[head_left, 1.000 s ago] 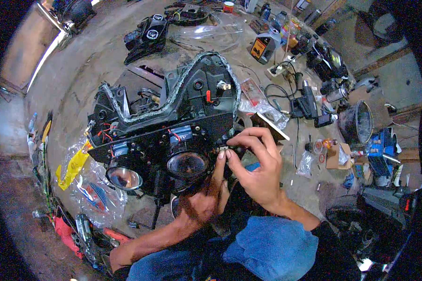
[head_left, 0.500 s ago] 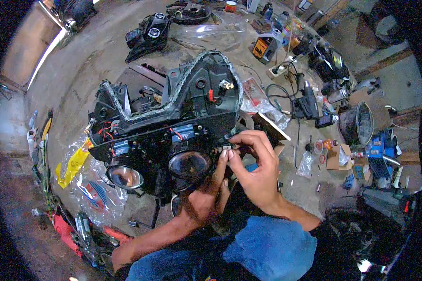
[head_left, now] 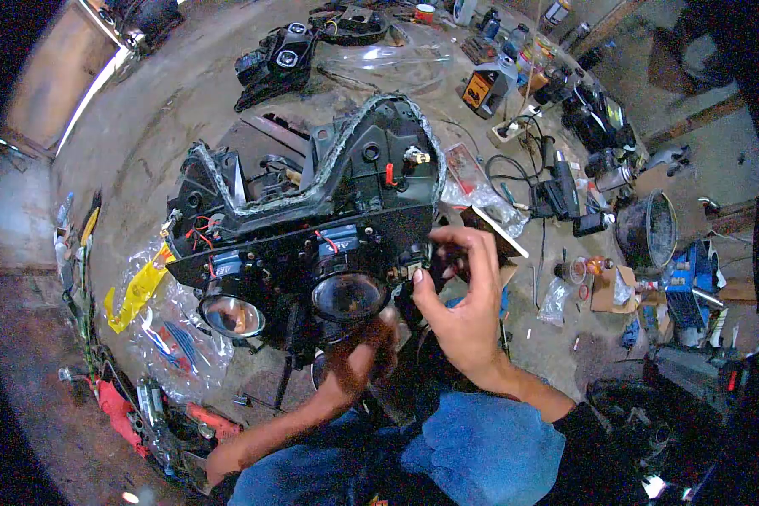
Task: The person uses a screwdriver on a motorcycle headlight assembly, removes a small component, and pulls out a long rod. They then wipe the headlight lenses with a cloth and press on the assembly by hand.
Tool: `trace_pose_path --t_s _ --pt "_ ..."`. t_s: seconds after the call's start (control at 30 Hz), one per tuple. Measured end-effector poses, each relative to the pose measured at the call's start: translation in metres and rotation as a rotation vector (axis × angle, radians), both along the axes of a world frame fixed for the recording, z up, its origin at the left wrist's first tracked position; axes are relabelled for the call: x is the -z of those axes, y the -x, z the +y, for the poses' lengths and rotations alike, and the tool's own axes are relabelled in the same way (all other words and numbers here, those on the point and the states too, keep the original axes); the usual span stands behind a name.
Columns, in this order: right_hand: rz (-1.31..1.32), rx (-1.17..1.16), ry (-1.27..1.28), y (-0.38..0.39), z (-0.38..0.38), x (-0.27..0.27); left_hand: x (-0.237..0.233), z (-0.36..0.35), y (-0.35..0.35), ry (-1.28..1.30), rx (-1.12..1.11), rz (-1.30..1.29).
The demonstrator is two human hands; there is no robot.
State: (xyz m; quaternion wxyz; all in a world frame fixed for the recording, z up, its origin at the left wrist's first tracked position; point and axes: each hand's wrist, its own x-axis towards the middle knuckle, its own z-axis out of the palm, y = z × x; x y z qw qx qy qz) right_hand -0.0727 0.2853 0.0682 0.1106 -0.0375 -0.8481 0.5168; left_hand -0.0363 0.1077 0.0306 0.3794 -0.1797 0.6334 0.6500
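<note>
A black motorcycle headlight housing with a sealant-coated rim is in front of me. On its near side are a larger projector lens and a smaller projector lens. My right hand is at the assembly's right end, thumb and fingers curled around a small dark fitting with a pale end; the thumb tip presses on it. My left hand is below the larger lens, blurred and in shade, its fingers mostly hidden. Whether it supports the assembly I cannot make out.
Clear plastic wrapping and a yellow strip lie left. At right are a heat gun, a black bucket and a blue box. Farther back are another headlight and an oil bottle.
My left hand has drawn away from the small fitting, down and left beneath the larger lens. My right hand stays at the fitting with its fingers raised slightly. The view has shifted a little.
</note>
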Motion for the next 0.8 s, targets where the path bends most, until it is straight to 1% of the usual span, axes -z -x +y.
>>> trace_pose_path --t_s 0.07,0.1,0.13,0.17,0.2,0.27,0.37,0.47,0.5,0.6,0.7,0.77,0.8 --pt "0.027 0.013 -0.116 0.002 0.001 -0.005 -0.006 0.004 0.001 -0.103 -0.116 0.016" --pt "0.04 0.007 -0.128 0.002 0.002 -0.002 -0.007 0.008 -0.001 -0.154 -0.173 0.021" --pt "0.054 0.002 -0.14 0.003 0.004 0.003 0.004 0.017 -0.006 -0.175 -0.274 0.098" --pt "0.071 -0.005 -0.152 0.004 0.005 0.007 0.024 0.03 -0.012 -0.197 -0.377 0.178" --pt "0.053 -0.015 -0.119 0.004 0.006 0.009 0.029 0.039 -0.012 -0.218 -0.48 0.259" --pt "0.01 -0.03 -0.051 0.001 0.006 0.013 0.032 0.04 -0.012 -0.289 -0.482 0.215" --pt "-0.035 -0.086 0.134 -0.001 0.003 0.026 0.03 0.052 -0.006 -0.471 -0.566 0.15" --pt "-0.032 -0.058 0.257 0.002 0.0 0.027 0.013 0.065 0.009 -0.643 -0.622 0.122" --pt "-0.039 -0.058 0.24 0.001 0.001 0.026 0.005 0.067 0.013 -0.691 -0.628 0.12" --pt "-0.046 -0.061 0.195 0.002 0.004 0.025 0.0 0.07 0.013 -0.741 -0.589 0.219" --pt "-0.035 -0.085 0.154 0.002 0.006 0.025 0.006 0.064 0.014 -0.582 -0.445 0.21" --pt "-0.027 -0.149 0.112 0.004 0.01 0.018 0.0 0.067 0.014 -0.481 -0.497 0.171" --pt "-0.06 -0.166 0.145 0.004 0.012 0.016 -0.003 0.069 0.014 -0.431 -0.525 0.149"
